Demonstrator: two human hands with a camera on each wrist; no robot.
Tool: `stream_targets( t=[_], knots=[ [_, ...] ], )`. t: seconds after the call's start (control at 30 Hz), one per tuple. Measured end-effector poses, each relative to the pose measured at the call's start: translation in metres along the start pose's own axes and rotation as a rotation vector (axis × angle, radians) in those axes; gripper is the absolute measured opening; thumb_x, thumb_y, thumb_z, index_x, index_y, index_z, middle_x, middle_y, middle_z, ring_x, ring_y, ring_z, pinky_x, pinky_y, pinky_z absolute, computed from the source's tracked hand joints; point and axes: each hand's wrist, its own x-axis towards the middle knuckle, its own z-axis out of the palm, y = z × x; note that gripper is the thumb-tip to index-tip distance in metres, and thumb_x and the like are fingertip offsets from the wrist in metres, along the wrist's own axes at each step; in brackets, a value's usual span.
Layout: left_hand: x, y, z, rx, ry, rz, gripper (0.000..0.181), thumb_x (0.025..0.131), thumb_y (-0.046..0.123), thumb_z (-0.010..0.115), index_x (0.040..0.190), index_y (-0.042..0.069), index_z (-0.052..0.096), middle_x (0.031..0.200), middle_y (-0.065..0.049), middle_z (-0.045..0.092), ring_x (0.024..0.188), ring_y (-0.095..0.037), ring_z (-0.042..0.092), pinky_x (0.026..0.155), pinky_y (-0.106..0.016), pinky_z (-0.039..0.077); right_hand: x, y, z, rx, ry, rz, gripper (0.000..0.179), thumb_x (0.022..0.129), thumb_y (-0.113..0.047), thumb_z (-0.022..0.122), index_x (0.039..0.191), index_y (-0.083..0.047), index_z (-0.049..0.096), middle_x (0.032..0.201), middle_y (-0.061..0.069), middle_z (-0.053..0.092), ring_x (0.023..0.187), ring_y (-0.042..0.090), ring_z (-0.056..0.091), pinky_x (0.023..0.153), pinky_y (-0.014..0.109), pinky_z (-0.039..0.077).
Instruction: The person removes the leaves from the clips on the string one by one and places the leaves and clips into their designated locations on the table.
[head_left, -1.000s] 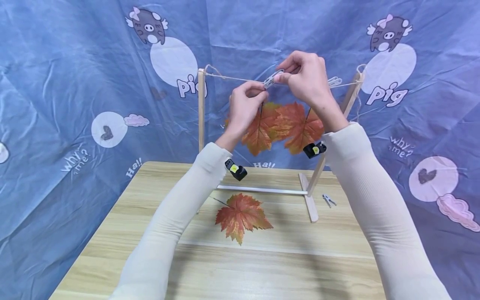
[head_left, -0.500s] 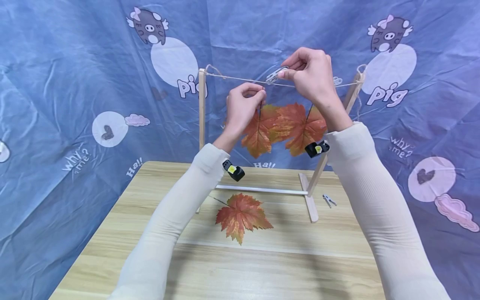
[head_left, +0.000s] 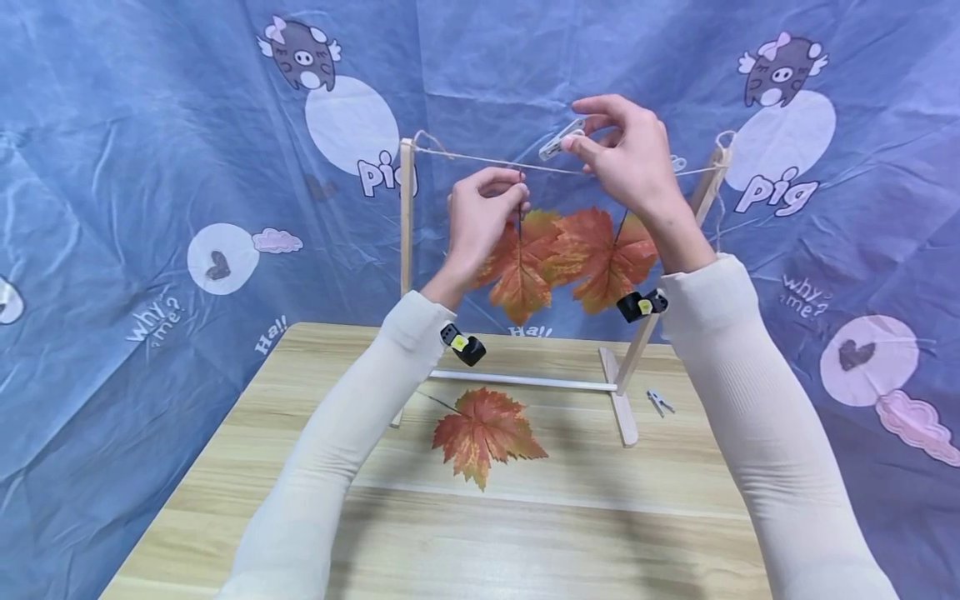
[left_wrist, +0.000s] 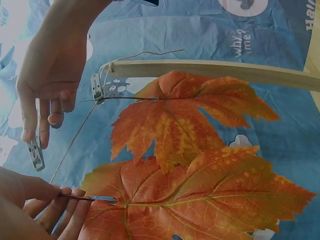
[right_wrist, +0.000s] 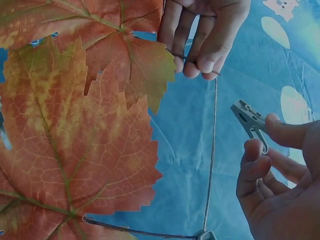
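My left hand pinches the dark stem of an orange-red artificial maple leaf, the stem's tip just at the string. The leaf hangs below the fingers. My right hand holds a pale grey clothespin between thumb and fingers, above the string and apart from it. In the right wrist view the clothespin points toward the left hand. A second maple leaf hangs beside the first, its stem held at the string by another clothespin.
The string runs between the left wooden post and the right post. A white rod joins the posts low down. Another maple leaf and a clothespin lie on the wooden table.
The right hand has drawn the clothespin up and right, off the string and away from the left hand. The left hand has shifted slightly left and down with the leaf stem.
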Motion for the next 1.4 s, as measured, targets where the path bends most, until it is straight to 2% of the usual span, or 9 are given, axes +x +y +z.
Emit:
stream_targets(
  t=[0.23, 0.47, 0.63, 0.8, 0.97, 1.07, 1.2, 1.3, 1.4],
  knots=[
    [-0.002, -0.002, -0.006, -0.022, 0.006, 0.013, 0.011, 0.098, 0.008, 0.076, 0.107, 0.004, 0.08, 0.097, -0.012, 0.081, 0.079, -0.02, 0.08, 0.073, -0.031, 0.068, -0.006, 0.005, -0.003, 0.1, -0.017, -0.031, 0.037, 0.098, -0.03, 0.078, 0.134, -0.019, 0.074, 0.102, -0.013, 0.062, 0.068, 0.003, 0.064, 0.064, 0.021, 0.05],
    [-0.006, -0.003, -0.014, -0.016, 0.009, 0.007, 0.01, 0.099, 0.009, 0.076, 0.106, 0.005, 0.081, 0.096, -0.013, 0.081, 0.08, -0.022, 0.08, 0.073, -0.031, 0.068, -0.015, 0.013, -0.011, 0.108, -0.011, -0.021, 0.037, 0.096, -0.032, 0.081, 0.13, -0.02, 0.074, 0.103, -0.013, 0.059, 0.066, 0.006, 0.057, 0.055, 0.023, 0.044],
    [-0.009, -0.008, -0.022, -0.03, 0.019, 0.006, 0.01, 0.098, 0.008, 0.076, 0.106, 0.003, 0.08, 0.095, -0.013, 0.081, 0.078, -0.019, 0.079, 0.071, -0.03, 0.068, -0.021, 0.021, -0.012, 0.131, 0.002, 0.001, 0.035, 0.095, -0.03, 0.082, 0.128, -0.021, 0.074, 0.1, -0.014, 0.06, 0.068, 0.006, 0.06, 0.064, 0.024, 0.047],
    [-0.012, -0.013, -0.029, -0.058, 0.02, -0.008, 0.01, 0.098, 0.007, 0.075, 0.106, 0.002, 0.079, 0.095, -0.012, 0.08, 0.077, -0.018, 0.079, 0.072, -0.03, 0.068, -0.028, 0.029, -0.016, 0.132, 0.028, -0.008, 0.033, 0.093, -0.025, 0.084, 0.124, -0.022, 0.073, 0.094, -0.012, 0.062, 0.06, 0.006, 0.053, 0.057, 0.025, 0.04],
    [-0.015, -0.018, -0.035, -0.09, 0.013, -0.01, 0.01, 0.099, 0.005, 0.074, 0.107, 0.001, 0.079, 0.098, -0.017, 0.079, 0.08, -0.02, 0.079, 0.074, -0.03, 0.069, -0.036, 0.039, -0.021, 0.162, 0.033, -0.002, 0.032, 0.092, -0.016, 0.083, 0.12, -0.022, 0.07, 0.104, -0.01, 0.062, 0.059, 0.006, 0.054, 0.049, 0.022, 0.036],
    [-0.017, -0.021, -0.038, -0.106, 0.014, -0.013, 0.009, 0.1, 0.004, 0.073, 0.106, 0.0, 0.077, 0.101, -0.022, 0.078, 0.08, -0.019, 0.078, 0.075, -0.03, 0.069, -0.042, 0.045, -0.023, 0.168, 0.033, 0.002, 0.032, 0.092, -0.012, 0.082, 0.119, -0.021, 0.068, 0.099, -0.007, 0.062, 0.06, 0.006, 0.056, 0.046, 0.02, 0.038],
    [-0.021, -0.023, -0.041, -0.117, 0.008, -0.015, 0.009, 0.1, 0.004, 0.073, 0.106, -0.002, 0.076, 0.101, -0.023, 0.077, 0.079, -0.018, 0.077, 0.076, -0.031, 0.069, -0.049, 0.052, -0.025, 0.167, 0.038, -0.005, 0.036, 0.094, -0.011, 0.079, 0.127, -0.018, 0.069, 0.107, -0.009, 0.062, 0.058, 0.007, 0.056, 0.044, 0.019, 0.039],
    [-0.025, -0.023, -0.042, -0.125, 0.011, -0.021, 0.011, 0.099, 0.005, 0.074, 0.107, -0.004, 0.076, 0.098, -0.019, 0.077, 0.078, -0.017, 0.077, 0.077, -0.031, 0.069, -0.055, 0.058, -0.027, 0.178, 0.045, -0.016, 0.038, 0.095, -0.011, 0.078, 0.132, -0.016, 0.072, 0.116, -0.012, 0.059, 0.06, 0.005, 0.056, 0.046, 0.018, 0.04],
    [-0.031, -0.023, -0.044, -0.13, 0.01, -0.034, 0.013, 0.1, 0.004, 0.073, 0.108, -0.006, 0.075, 0.096, -0.014, 0.077, 0.079, -0.016, 0.077, 0.078, -0.031, 0.069, -0.062, 0.062, -0.029, 0.187, 0.057, -0.014, 0.036, 0.094, -0.01, 0.079, 0.13, -0.015, 0.076, 0.11, -0.01, 0.06, 0.062, 0.004, 0.057, 0.049, 0.017, 0.042]
  ],
)
